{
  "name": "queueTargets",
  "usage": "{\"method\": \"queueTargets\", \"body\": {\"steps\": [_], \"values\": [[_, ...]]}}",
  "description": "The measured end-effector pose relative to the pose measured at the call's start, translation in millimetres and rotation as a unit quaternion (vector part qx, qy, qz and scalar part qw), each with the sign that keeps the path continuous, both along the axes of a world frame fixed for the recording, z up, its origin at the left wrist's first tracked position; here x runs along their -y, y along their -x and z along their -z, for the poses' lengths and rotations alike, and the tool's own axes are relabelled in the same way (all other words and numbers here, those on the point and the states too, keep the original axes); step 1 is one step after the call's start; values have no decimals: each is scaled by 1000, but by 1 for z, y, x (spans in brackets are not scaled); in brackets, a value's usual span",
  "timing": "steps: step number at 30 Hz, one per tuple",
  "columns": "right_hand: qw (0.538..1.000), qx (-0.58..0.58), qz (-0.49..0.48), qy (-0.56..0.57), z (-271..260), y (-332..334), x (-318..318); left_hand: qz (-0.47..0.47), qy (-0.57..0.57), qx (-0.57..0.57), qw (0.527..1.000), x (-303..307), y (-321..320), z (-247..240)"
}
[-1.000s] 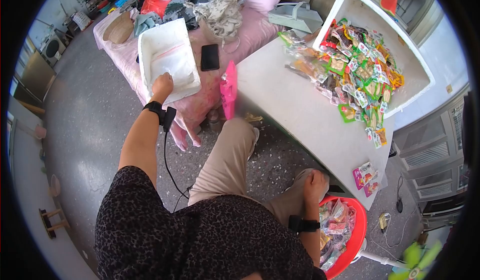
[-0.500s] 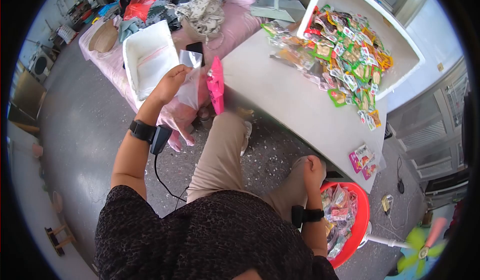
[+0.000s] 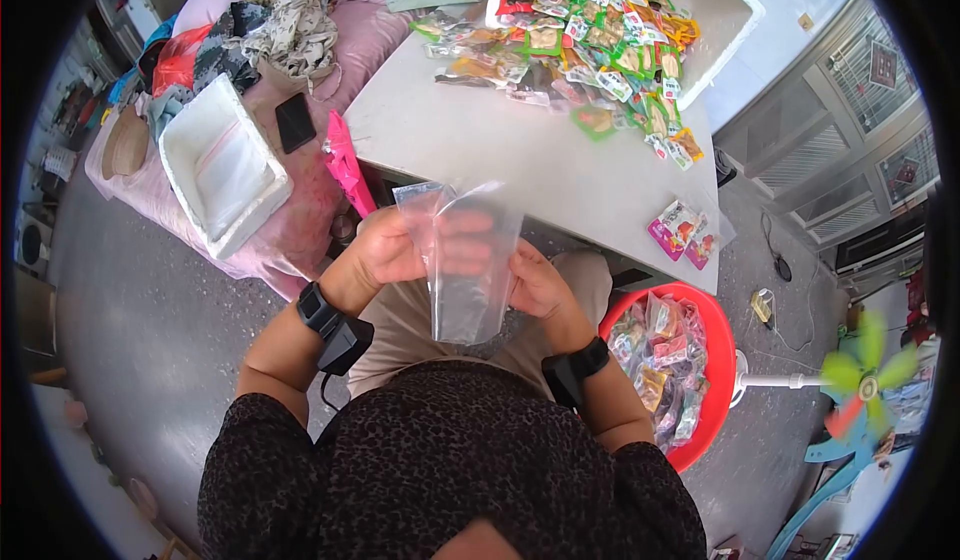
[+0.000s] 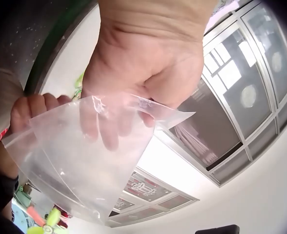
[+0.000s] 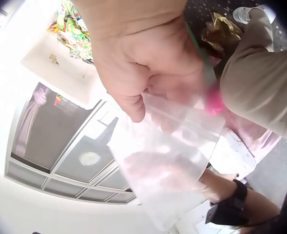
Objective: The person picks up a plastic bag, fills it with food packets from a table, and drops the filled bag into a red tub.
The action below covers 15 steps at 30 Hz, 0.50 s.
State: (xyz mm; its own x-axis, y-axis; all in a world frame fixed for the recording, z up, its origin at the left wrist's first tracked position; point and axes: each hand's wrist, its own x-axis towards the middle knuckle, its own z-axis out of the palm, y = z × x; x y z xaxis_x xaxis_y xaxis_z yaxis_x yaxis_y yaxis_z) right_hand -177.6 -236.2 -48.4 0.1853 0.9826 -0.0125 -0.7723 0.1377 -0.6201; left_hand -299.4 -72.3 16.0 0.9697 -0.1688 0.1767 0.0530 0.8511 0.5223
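Observation:
A clear plastic bag (image 3: 470,280) is stretched between my two hands above my lap. My left hand (image 3: 395,245) holds it near the top at the left, its long fingers fairly straight and showing through the film. At the bag's right edge my right hand (image 3: 540,282) pinches the plastic, with the thumb (image 5: 136,108) along the near side and fingers partly hidden behind. In the left wrist view the bag (image 4: 89,156) spreads out flat, its upper edge crossing the left hand (image 4: 133,73); nothing shows inside it.
The table (image 3: 420,120) bears many small food packets (image 3: 600,50) spilling from a tipped white foam box (image 3: 735,10). A red basin (image 3: 715,360) of packets stands at my right, near a fan (image 3: 868,385). On the bed lie a white foam tray (image 3: 225,175) and a phone (image 3: 295,123).
My left hand has lifted the clear bag from the foam tray on the bed and brought it over my lap. My right hand has left my knee and taken hold of the bag.

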Motion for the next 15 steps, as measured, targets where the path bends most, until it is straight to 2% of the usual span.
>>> {"method": "queueTargets", "body": {"steps": [2,5,8,11,14,15], "values": [[999,-2,43,26,7,-7,7,-25,-28,-18,999,-11,4,6],[995,45,83,39,5,-22,16,-102,-110,-130,980,-34,13,14],[973,137,158,94,2,-29,19,-164,-150,-208,953,-60,12,45],[962,118,212,123,-2,-31,14,-406,-203,-305,837,-53,6,42],[941,179,237,163,-1,-25,7,-454,-390,-177,781,-33,-1,44],[938,205,232,154,4,-24,4,-428,-417,-111,794,-20,-3,43]]}}
